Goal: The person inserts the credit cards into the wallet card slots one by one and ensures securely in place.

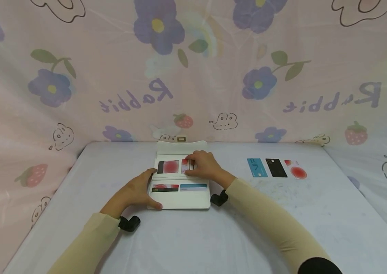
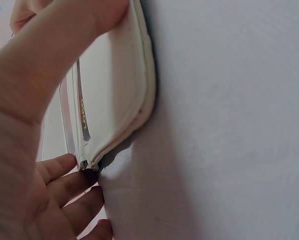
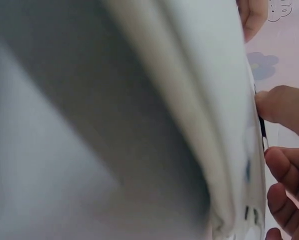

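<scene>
A white wallet lies unfolded on the table, its flap laid back at the far side. My left hand holds the wallet by its left side, thumb at the near left corner and fingers spread along the edge by the fold. With my right hand I pinch a red-and-white card at the upper right pocket; the fingers hide much of it. Left of it, a card with a red patch shows in a pocket. Red-and-black cards and a blue card sit in the lower pockets.
To the right on the white-covered table lie a blue card, a black card and a white card with red circles in a row. A patterned curtain hangs behind the table.
</scene>
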`<state>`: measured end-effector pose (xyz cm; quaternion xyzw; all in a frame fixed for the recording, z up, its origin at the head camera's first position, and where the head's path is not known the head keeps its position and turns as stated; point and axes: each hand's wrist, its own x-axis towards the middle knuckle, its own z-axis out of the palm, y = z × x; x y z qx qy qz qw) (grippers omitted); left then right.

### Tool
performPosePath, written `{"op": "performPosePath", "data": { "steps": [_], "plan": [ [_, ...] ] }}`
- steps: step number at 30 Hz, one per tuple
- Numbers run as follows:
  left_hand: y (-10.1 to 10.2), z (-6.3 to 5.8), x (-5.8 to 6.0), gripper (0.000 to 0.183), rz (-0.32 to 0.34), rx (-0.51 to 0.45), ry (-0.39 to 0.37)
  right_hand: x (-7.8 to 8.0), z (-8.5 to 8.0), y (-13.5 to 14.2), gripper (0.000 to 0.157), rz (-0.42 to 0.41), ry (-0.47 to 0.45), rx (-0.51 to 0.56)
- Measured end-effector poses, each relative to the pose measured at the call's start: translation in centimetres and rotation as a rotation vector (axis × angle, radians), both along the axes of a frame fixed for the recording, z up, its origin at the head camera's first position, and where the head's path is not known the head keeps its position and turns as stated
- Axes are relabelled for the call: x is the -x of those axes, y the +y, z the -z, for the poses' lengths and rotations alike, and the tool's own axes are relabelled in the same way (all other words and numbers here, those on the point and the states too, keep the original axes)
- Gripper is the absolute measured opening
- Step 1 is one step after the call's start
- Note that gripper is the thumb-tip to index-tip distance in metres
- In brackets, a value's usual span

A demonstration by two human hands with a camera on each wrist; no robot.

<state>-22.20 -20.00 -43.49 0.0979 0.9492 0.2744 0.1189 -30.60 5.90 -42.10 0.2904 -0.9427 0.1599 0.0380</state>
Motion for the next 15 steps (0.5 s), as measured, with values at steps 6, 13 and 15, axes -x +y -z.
{"op": "performPosePath", "data": {
  "steps": [6, 13, 15],
  "plan": [
    [0.00, -0.32, -0.08, 0.129, -0.002, 0.001, 0.001, -0.10, -0.09, -0.33, 0.041, -0.016, 0.002, 0.024],
    [-0.03, -0.32, -0.13, 0.129, 0.001, -0.006, -0.002, -0.07, 0.05, -0.52, 0.038, -0.033, -0.059, 0.050],
    [-0.02, -0.30, -0.14, 0.129, 0.004, -0.012, -0.003, -0.01, 0.16, -0.53, 0.037, -0.036, -0.071, 0.050]
  ]
}}
